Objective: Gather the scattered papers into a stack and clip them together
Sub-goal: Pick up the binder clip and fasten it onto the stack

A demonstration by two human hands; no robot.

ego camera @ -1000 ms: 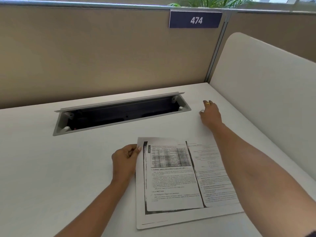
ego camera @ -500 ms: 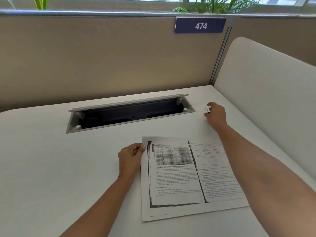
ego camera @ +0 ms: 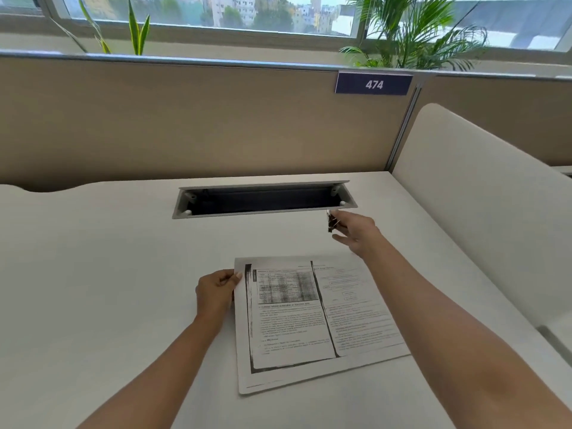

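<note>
Right hand [ego camera: 356, 233] lifted off desk [ego camera: 93, 274] since earlier, binder clip [ego camera: 330, 222] pinched in fingertips; left hand [ego camera: 215, 292] grasping stacked papers [ego camera: 309, 320] at left edge.

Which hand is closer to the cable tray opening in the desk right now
Right. The right hand, holding a binder clip, is just in front of the cable tray opening's right end. The left hand is further back, gripping the paper stack's left edge.
</note>
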